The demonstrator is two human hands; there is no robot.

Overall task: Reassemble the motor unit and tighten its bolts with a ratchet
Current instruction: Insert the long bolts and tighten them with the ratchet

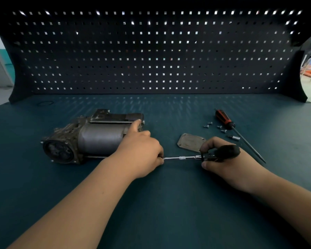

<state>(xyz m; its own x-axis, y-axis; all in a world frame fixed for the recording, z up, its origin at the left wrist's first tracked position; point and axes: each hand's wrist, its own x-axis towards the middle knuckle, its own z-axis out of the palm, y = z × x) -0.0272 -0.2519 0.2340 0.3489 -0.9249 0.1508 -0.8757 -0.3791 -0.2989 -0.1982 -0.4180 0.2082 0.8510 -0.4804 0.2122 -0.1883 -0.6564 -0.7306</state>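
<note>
Motor unit: the motor unit (97, 139) lies on its side, left of centre on the desk (151, 203). Its round, grimy end faces near-left and its boxy housing sits on the far side.
Left hand: the left hand (140, 151) is down on the motor's right end. The index finger (135, 125) stretches out along the top of the casing, and the other fingers curl in around the left tip of the extension bar (181, 157).
Extension bar: a slim, shiny shaft with a knurled band at the middle. It runs level between the two hands, just above the desk, and the point where it meets the motor is hidden under the fingers.
Right hand: the right hand (228, 169) is wrapped round the black handle of the ratchet (224, 151), fingers over the top and thumb on the near side. It's a firm grip.
Cover plate: a flat grey cover plate (188, 141) lies on the desk just beyond the right hand, apart from the motor.
Loose screws: a small scatter of screws (207, 125) lies far-right of the plate, with a socket bit (234, 137) close by.
Screwdriver: a red-and-black screwdriver (223, 117) lies at a slant on the right, with its handle far and its tip near.
Backdrop: a dark pegboard (151, 60) stands along the desk's far edge.
</note>
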